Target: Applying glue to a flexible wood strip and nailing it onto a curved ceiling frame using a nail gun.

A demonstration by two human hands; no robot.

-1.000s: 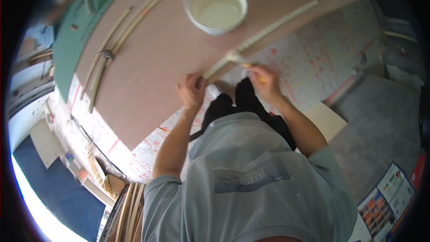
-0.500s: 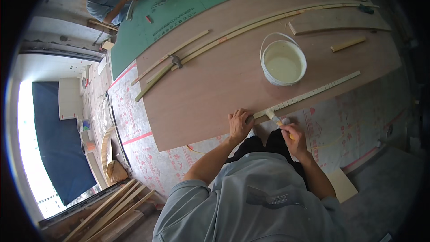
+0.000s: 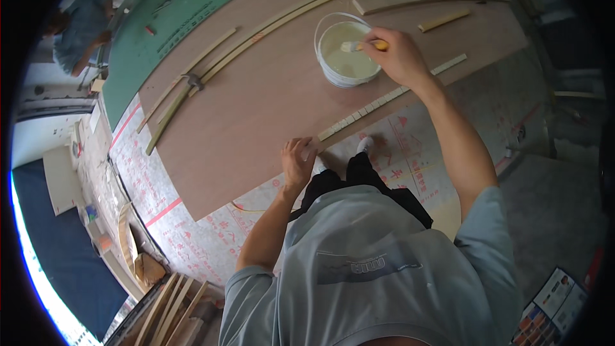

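Yellow-handled brush (image 3: 354,46) | crosswise, bristles (image 3: 345,46) leftward | right hand (image 3: 398,57): closed round it | left hand (image 3: 298,163): grip unclear

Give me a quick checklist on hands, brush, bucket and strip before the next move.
1. Brush gripped in the right hand: ok.
2. Bristles over the opening of the white bucket: ok.
3. Bristles touching the pale liquid: cannot tell.
4. Left hand pressing on the notched strip: cannot tell; it is at the strip's near end.
5. Whole strip visible: not ok; the right forearm hides part.
6. Hammer clear of the notched strip: ok.
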